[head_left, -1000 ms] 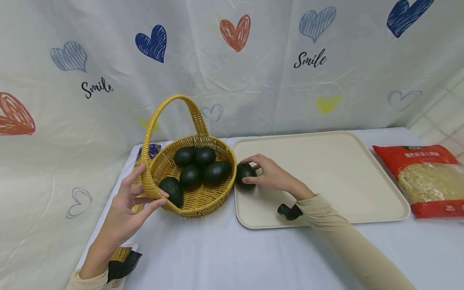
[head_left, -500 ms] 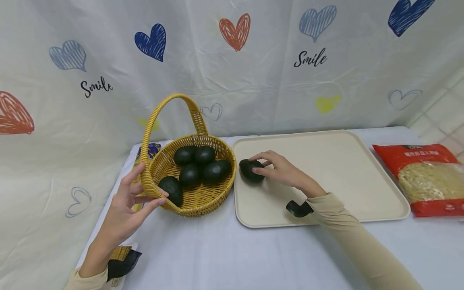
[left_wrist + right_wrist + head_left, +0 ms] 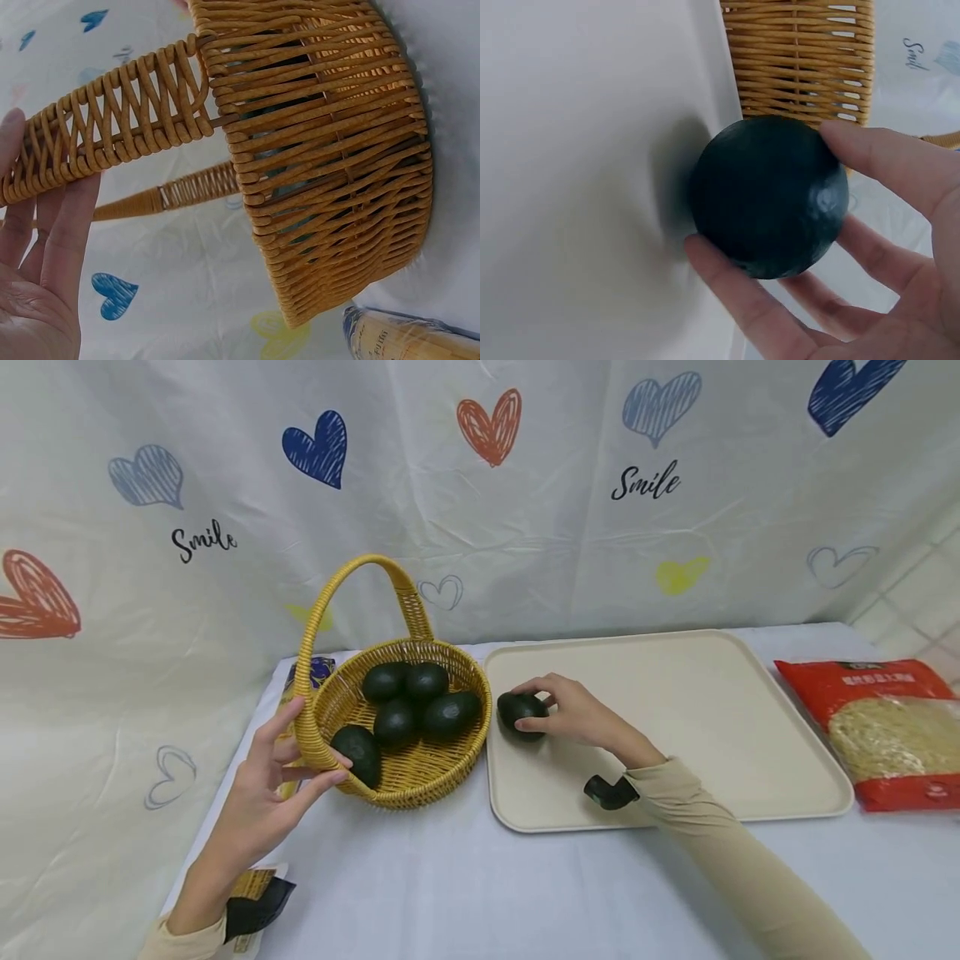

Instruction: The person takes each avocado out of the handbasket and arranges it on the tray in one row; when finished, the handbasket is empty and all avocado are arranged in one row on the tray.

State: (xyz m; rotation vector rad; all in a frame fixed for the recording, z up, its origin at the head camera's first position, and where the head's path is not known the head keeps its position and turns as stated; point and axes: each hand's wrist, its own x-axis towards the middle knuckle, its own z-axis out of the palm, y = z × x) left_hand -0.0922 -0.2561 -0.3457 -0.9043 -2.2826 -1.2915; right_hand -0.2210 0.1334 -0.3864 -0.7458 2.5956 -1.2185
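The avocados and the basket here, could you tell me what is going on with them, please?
A person's right hand grips one dark avocado on the cream tray, close to its left edge. The left hand holds the rim of the wicker basket, which contains five more avocados. A red packet lies to the right of the tray.

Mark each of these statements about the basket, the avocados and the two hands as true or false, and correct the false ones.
1. The right hand grips a dark avocado over the beige tray. True.
2. The wicker basket holds two avocados. False: five lie in it.
3. The left hand pinches the basket's near rim. True.
4. The red packet lies on the tray. False: it lies on the table, right of the tray.
5. The basket stands on the tray. False: it stands beside it, on the white cloth.
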